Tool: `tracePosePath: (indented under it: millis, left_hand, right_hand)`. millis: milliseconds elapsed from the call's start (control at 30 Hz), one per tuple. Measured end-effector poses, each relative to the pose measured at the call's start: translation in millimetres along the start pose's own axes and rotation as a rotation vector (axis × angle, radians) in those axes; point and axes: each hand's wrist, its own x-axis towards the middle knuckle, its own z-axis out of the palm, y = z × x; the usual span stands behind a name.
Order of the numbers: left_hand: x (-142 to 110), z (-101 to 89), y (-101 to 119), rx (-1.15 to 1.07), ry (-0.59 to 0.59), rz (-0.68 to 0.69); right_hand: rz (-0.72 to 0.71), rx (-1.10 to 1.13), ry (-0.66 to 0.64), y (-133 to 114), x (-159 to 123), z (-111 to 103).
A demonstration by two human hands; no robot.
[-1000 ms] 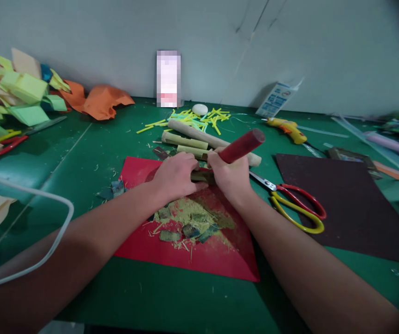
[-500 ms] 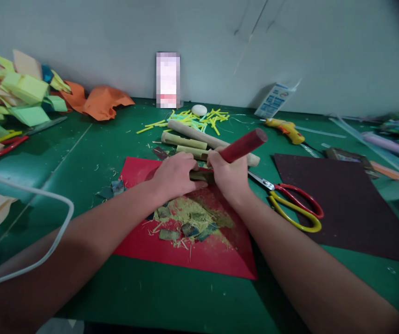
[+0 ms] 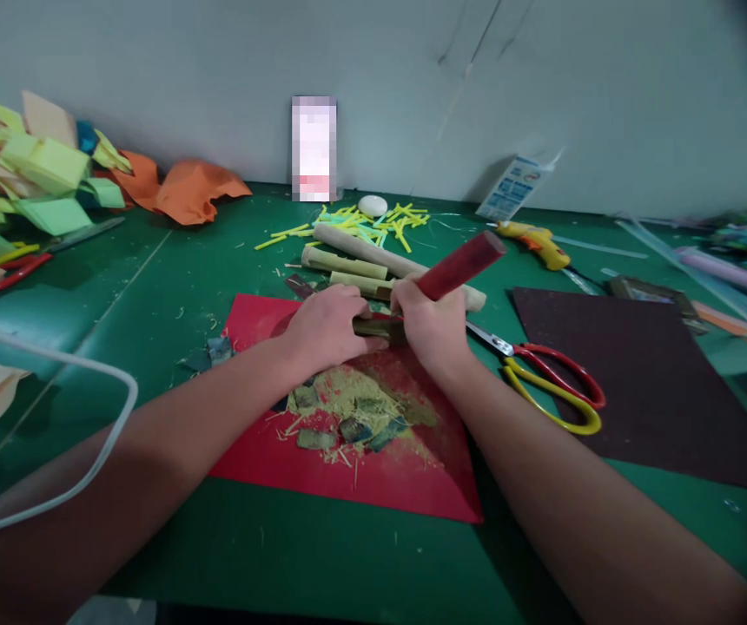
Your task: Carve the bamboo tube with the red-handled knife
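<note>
My left hand (image 3: 329, 323) is closed around a short brownish-green bamboo piece (image 3: 379, 328) over a red sheet (image 3: 269, 473). In my right hand (image 3: 435, 323) is a tool with a thick round red handle (image 3: 461, 265), tilted up and to the right. Its working end is hidden behind my fingers, at the right end of the bamboo. Pale shavings (image 3: 347, 391) and several dark chips (image 3: 317, 438) lie on the sheet below my hands. Just beyond them are two cut bamboo tubes (image 3: 344, 262) and a longer greyish stick (image 3: 373, 249).
Scissors (image 3: 552, 386) with red and yellow handles lie right of my right hand, partly on a dark board (image 3: 660, 391). Farther back are a yellow glue gun (image 3: 536, 245), yellow strips (image 3: 288, 233) and a propped phone (image 3: 314, 148). Folded papers (image 3: 41, 165) and a white cable (image 3: 113, 373) are at left.
The red handle has tipped slightly to the right and toward me, together with a small shift of my right hand. My left hand and the bamboo stay nearly in place.
</note>
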Motion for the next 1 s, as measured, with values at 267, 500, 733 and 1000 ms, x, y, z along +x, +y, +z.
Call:
tracePosePath:
  millis: [267, 500, 733, 1000]
  left_hand:
    - [-1.7, -2.0, -0.7, -0.31, 0.085, 0.026]
    - [8.5, -37.7, -17.7, -0.774, 0.12, -0.091]
    - [9.7, -42.7, -21.8, -0.802, 0.019, -0.003]
    - [8.5, -43.1, -13.6, -0.91, -0.082, -0.042]
  right_hand:
    - [0.0, -0.078, -0.055, 2.0, 0.5, 1.8]
    - [0.006, -0.079, -0.06, 0.7, 1.2, 1.0]
    - [0.019, -0.077, -0.059, 2.5, 0.9, 2.3]
    - [0.01, -0.075, -0.059, 3.3, 0.4, 2.1]
